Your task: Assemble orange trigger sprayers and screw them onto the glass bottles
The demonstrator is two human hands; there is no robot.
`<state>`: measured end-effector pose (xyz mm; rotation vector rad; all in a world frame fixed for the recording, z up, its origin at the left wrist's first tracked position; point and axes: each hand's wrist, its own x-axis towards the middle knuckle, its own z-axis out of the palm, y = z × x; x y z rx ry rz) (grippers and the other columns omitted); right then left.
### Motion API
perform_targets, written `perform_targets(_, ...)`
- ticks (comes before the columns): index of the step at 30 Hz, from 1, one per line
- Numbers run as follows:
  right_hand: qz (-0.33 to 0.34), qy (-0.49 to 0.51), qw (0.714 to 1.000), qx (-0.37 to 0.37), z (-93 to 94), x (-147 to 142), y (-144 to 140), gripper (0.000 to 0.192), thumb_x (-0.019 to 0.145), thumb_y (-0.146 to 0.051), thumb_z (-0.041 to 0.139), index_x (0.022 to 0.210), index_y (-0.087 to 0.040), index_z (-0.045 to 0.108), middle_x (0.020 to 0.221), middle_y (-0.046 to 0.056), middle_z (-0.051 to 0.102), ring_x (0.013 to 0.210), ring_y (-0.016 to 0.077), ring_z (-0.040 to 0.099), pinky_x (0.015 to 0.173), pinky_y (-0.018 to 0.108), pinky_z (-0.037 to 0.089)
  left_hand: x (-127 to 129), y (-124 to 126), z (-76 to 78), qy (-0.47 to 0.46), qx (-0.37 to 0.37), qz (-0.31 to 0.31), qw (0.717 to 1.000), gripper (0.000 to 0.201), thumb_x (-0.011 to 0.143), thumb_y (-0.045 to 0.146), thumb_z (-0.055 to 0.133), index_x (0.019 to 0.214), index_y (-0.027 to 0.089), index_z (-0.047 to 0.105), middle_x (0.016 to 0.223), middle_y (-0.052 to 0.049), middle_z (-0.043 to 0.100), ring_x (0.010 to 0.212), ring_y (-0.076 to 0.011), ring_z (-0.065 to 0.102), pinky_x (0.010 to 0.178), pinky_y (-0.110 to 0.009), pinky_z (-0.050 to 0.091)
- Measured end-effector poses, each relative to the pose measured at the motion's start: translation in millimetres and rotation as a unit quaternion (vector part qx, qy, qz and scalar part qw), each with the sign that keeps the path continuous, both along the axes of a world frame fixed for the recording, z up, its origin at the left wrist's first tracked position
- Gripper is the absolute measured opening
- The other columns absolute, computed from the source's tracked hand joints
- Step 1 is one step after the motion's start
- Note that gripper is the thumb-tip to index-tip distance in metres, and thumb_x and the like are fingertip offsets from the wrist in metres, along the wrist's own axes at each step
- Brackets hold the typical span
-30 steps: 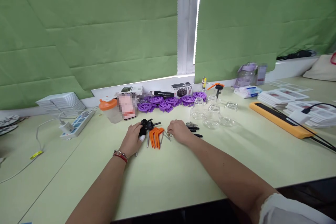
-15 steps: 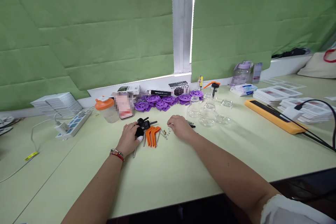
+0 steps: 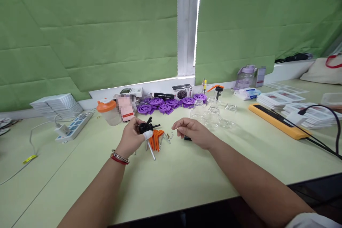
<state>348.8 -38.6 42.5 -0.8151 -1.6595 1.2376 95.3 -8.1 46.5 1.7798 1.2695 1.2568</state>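
My left hand (image 3: 131, 136), with a white cover on the thumb, is closed around a black plastic part (image 3: 146, 127) with thin stems. A metal rod (image 3: 151, 150) slants down from below this grip; whether it is joined to the black part I cannot tell. Bent orange handles (image 3: 155, 140) lie beside the thumb, among more metal rods. My right hand (image 3: 192, 130) has its fingers pinched together just above the table; anything between the tips is too small to make out. Tiny metal pieces (image 3: 171, 135) lie between the hands. Something dark pokes out under the right hand.
Several clear glass jars (image 3: 213, 112) stand beyond my right hand. Purple round plastic parts (image 3: 165, 108) line the back, near a phone (image 3: 127, 114) and an orange-lidded cup (image 3: 107, 109). A yellow power strip (image 3: 276, 120) with cables is on the right, a white one (image 3: 75, 128) on the left.
My left hand has lifted the black part with its fingers around it, and a rod now shows below. My right hand has turned and moved slightly right, fingers pinched.
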Motion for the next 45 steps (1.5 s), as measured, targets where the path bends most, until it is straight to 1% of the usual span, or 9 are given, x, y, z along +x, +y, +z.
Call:
perform_targets(5,0.133,0.044,0.988,0.059,-2.6,-10,-25,0.018,0.091,-0.033,0.050,0.090,-0.018,0.058,0.126,0.011,0.055,0.094,0.0135,0.057,0.087,0.034,0.044,35,-8,-7.6,-0.017,-0.097,0.086,0.991,0.038,0.060,0.032,0.072,0.077,0.022,0.039,0.058,0.008,0.045,0.041,-0.0079,0.044,0.039,-0.022,0.036)
perform_targets(12,0.158,-0.099,0.960,0.208,-5.7,-18,-37,0.020,0.095,-0.026,0.039,0.089,-0.019,0.057,0.104,0.009,0.062,0.097,0.0151,0.056,0.085,0.032,0.044,46,-20,-24.0,-0.008,-0.131,0.107,0.986,0.038,0.062,0.034,0.071,0.074,0.023,0.037,0.053,0.010,0.040,0.039,-0.0075,0.039,0.038,-0.021,0.030)
perform_targets(15,0.138,-0.073,0.962,0.226,-6.7,-21,-41,0.021,0.095,-0.028,0.039,0.089,-0.020,0.057,0.091,0.007,0.061,0.087,0.0147,0.055,0.080,0.031,0.045,45,-26,-22.2,0.000,-0.102,0.087,0.991,0.033,0.068,0.038,0.067,0.084,0.022,0.043,0.056,0.008,0.044,0.040,-0.0084,0.041,0.040,-0.022,0.034)
perform_targets(20,0.077,0.199,0.974,0.075,-7.8,-19,-36,0.013,0.090,-0.032,0.052,0.087,-0.020,0.055,0.083,0.003,0.057,0.067,0.0112,0.054,0.067,0.028,0.046,28,-29,-21.1,0.116,0.077,-0.072,0.988,0.065,0.080,0.044,0.054,0.136,0.023,0.028,0.082,-0.003,0.061,0.060,-0.0149,0.058,0.058,-0.029,0.048)
perform_targets(23,0.050,0.324,0.944,-0.049,-6.3,-13,-29,0.014,0.085,-0.033,0.060,0.086,-0.021,0.054,0.082,0.001,0.056,0.061,0.0096,0.051,0.061,0.026,0.046,19,-28,-17.4,0.277,0.207,-0.044,0.937,0.065,0.072,0.044,0.065,0.130,0.025,0.044,0.090,-0.006,0.063,0.072,-0.0192,0.061,0.064,-0.030,0.048)
perform_targets(27,0.061,0.375,0.915,-0.135,-8.0,-10,-23,0.014,0.081,-0.029,0.066,0.086,-0.021,0.055,0.080,0.000,0.057,0.060,0.0083,0.049,0.060,0.024,0.045,20,-30,-12.7,0.279,0.321,-0.053,0.904,0.053,0.077,0.037,0.063,0.125,0.021,0.048,0.113,-0.012,0.058,0.102,-0.0245,0.057,0.082,-0.035,0.048)
perform_targets(31,0.062,0.363,0.917,-0.154,-15.5,-11,-16,0.014,0.081,-0.030,0.065,0.087,-0.021,0.056,0.084,0.001,0.062,0.061,0.0083,0.051,0.062,0.025,0.045,25,-34,-14.9,0.208,0.231,-0.167,0.936,0.044,0.079,0.034,0.061,0.118,0.019,0.048,0.102,-0.009,0.061,0.090,-0.0193,0.059,0.077,-0.031,0.049)
perform_targets(39,-0.092,0.196,0.966,-0.140,-27.8,7,7,0.021,0.074,-0.034,0.071,0.083,-0.017,0.062,0.060,-0.004,0.055,0.051,0.0068,0.046,0.050,0.022,0.038,17,-26,-14.8,0.107,0.035,-0.143,0.983,0.021,0.081,0.034,0.058,0.092,0.016,0.058,0.069,0.000,0.059,0.057,-0.0113,0.054,0.056,-0.023,0.046)
perform_targets(45,-0.101,0.120,0.975,-0.160,-32.2,8,9,0.028,0.065,-0.033,0.076,0.083,-0.015,0.065,0.070,0.002,0.064,0.050,0.0071,0.050,0.049,0.024,0.041,19,-21,-19.7,0.092,-0.012,-0.166,0.982,0.027,0.079,0.035,0.060,0.096,0.015,0.059,0.079,-0.003,0.060,0.063,-0.0125,0.055,0.060,-0.025,0.047)
